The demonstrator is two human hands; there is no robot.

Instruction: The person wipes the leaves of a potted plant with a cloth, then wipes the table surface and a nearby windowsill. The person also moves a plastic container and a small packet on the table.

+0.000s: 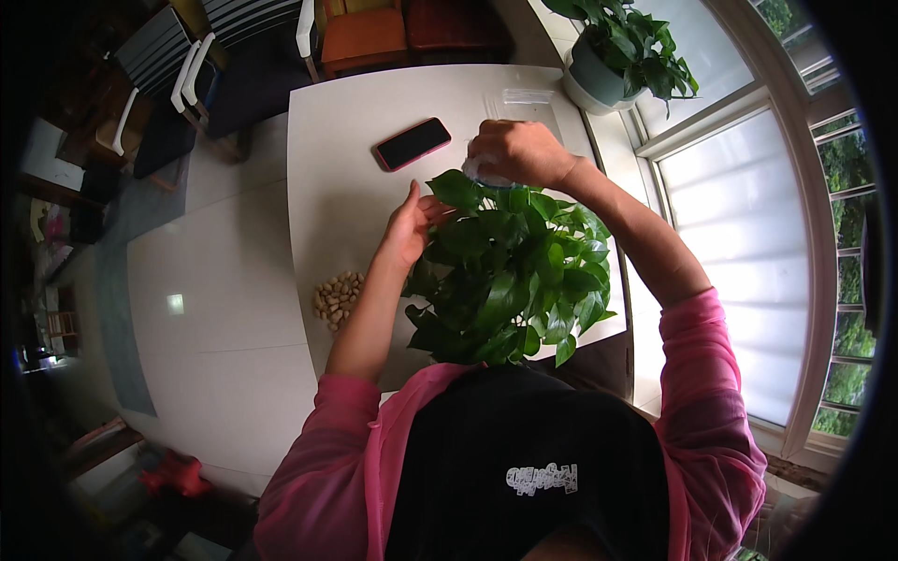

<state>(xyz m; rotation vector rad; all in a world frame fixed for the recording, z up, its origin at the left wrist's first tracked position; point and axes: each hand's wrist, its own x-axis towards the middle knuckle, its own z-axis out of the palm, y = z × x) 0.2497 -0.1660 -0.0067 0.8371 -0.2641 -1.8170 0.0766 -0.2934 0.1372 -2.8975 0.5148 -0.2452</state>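
A bushy green pothos plant [501,280] stands on the table right in front of me, and its leaves hide whatever it grows in. My left hand [414,223] is at the plant's left side, thumb raised and apart, fingertips against the leaves. Over the far edge of the foliage, my right hand [523,151] is closed around a translucent whitish object [480,168] with a bluish lower edge. The fingers cover most of that object, so I cannot tell exactly what it is.
On the pale table [337,210] lie a dark-screened phone [412,144] in a red case and a pile of pebbles [338,298]. A clear container [527,97] sits at the far side. Another potted plant [607,66] stands by the window; chairs [363,38] line the far side.
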